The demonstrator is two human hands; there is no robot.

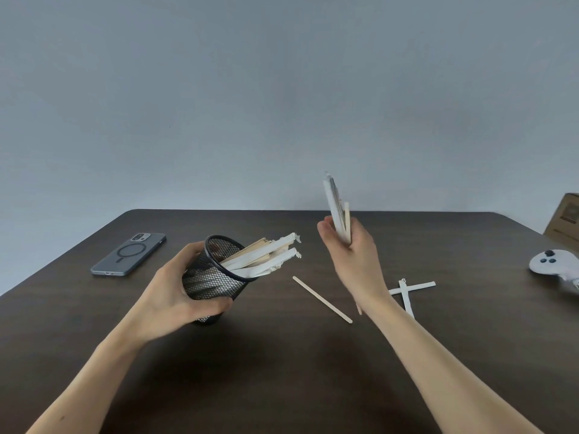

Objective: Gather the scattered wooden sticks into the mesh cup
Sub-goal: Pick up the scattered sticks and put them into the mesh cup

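My left hand [175,292] grips the black mesh cup [216,274] and holds it tilted to the right above the table. Several sticks [266,252], some bare wood and some in white paper wrappers, poke out of its mouth. My right hand [351,252] is raised right of the cup and is closed on a small bundle of sticks [336,208] that points upward. One bare wooden stick [322,299] lies on the table between my hands. Two white wrapped sticks [407,292] lie crossed to the right of my right wrist.
The dark brown table [282,371] runs to a grey wall. A phone [130,253] lies face down at the back left. A white game controller [554,264] and a cardboard box [565,219] sit at the right edge.
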